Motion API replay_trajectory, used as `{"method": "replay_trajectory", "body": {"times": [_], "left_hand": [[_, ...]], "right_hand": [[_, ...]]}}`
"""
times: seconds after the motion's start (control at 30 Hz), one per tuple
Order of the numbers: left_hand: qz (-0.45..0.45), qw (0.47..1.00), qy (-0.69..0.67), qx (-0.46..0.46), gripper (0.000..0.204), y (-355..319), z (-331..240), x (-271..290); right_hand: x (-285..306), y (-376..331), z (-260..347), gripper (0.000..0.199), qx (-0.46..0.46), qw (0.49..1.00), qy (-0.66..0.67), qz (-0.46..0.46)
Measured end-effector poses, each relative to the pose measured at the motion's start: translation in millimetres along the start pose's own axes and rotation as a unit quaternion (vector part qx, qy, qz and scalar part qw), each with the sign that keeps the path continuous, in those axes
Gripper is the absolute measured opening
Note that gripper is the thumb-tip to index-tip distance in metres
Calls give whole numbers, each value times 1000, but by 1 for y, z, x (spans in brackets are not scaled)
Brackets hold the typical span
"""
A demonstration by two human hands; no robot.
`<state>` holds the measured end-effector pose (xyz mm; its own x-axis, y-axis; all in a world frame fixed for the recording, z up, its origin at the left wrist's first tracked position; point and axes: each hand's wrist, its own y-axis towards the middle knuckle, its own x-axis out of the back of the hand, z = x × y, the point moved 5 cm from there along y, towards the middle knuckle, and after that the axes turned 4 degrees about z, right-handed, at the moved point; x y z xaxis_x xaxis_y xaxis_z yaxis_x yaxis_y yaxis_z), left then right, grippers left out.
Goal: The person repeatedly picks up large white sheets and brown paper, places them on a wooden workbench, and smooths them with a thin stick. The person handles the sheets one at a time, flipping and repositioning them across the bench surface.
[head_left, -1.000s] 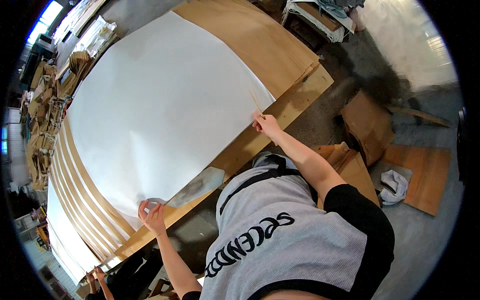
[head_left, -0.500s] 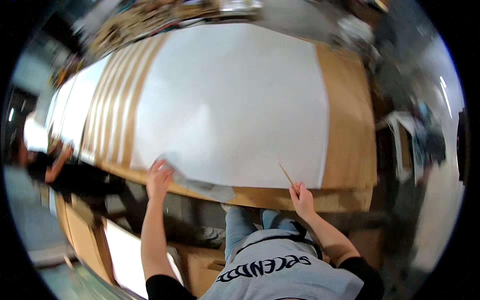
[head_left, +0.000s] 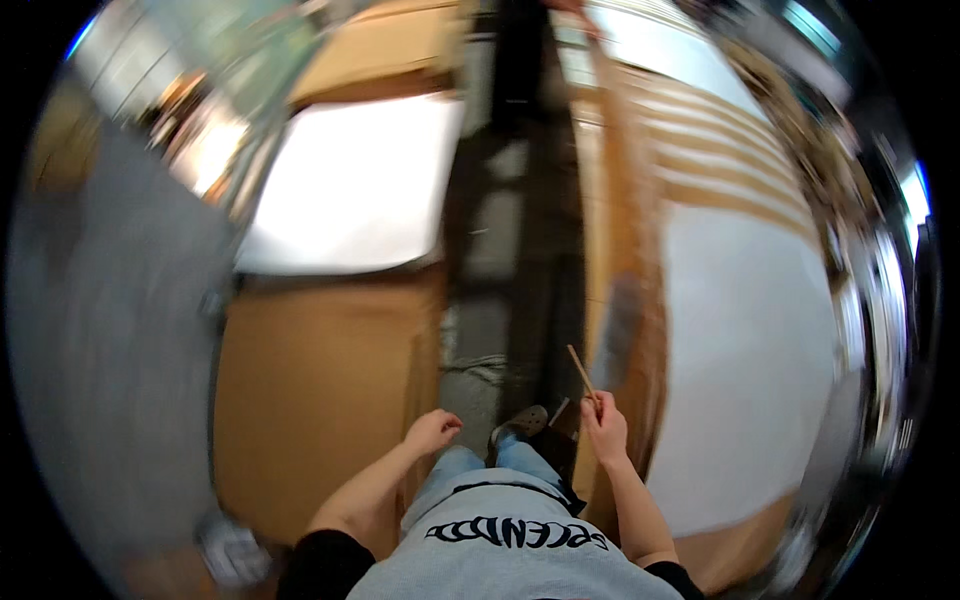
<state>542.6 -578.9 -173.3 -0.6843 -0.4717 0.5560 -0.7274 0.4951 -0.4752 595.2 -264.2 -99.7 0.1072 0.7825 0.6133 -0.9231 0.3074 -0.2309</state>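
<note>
A thin light-brown wooden stick [head_left: 579,368] is gripped in my right hand [head_left: 606,428], its free end angled up and to the left. That hand is beside the near edge of the right-hand table, close to a large white sheet [head_left: 745,350] lying on brown board. My left hand [head_left: 433,431] hangs in front of my body with its fingers curled and nothing visible in them. It is nearest to the edge of a stack of brown cardboard [head_left: 320,390]. A blurred greyish strip [head_left: 618,325] overhangs the right table's edge, apart from my right hand.
Another white sheet [head_left: 350,185] lies farther along on the left stack. Between the two rows runs a dark floor aisle [head_left: 510,240], with a dark-clothed person [head_left: 515,60] at its far end. White strips [head_left: 730,145] lie on brown board at the right. The surroundings are blurred.
My view and body have turned left, from facing the table to facing along the aisle. My left hand has come off the greyish piece at the white sheet's edge. The stick remains in my right hand.
</note>
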Motion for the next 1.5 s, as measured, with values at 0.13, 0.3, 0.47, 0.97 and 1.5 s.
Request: {"method": "replay_trajectory", "body": {"times": [0.13, 0.3, 0.47, 0.97, 1.5], "left_hand": [[-242, 952, -143, 124, 15, -119, 119, -13], [-397, 818, -340, 238, 16, -253, 165, -85], [-491, 701, -457, 241, 18, -314, 189, -235], [-640, 133, -711, 257, 12, -379, 100, -437], [-549, 13, -796, 256, 12, -329, 20, -463]], "right_hand": [[-76, 1, 84, 25, 92, 982, -21, 166], [-208, -50, 164, 27, 274, 895, -123, 331], [-333, -165, 204, 24, 420, 738, -290, 441], [-587, -459, 215, 39, 675, 322, -490, 448], [-624, -470, 247, 24, 692, 254, -512, 441]]}}
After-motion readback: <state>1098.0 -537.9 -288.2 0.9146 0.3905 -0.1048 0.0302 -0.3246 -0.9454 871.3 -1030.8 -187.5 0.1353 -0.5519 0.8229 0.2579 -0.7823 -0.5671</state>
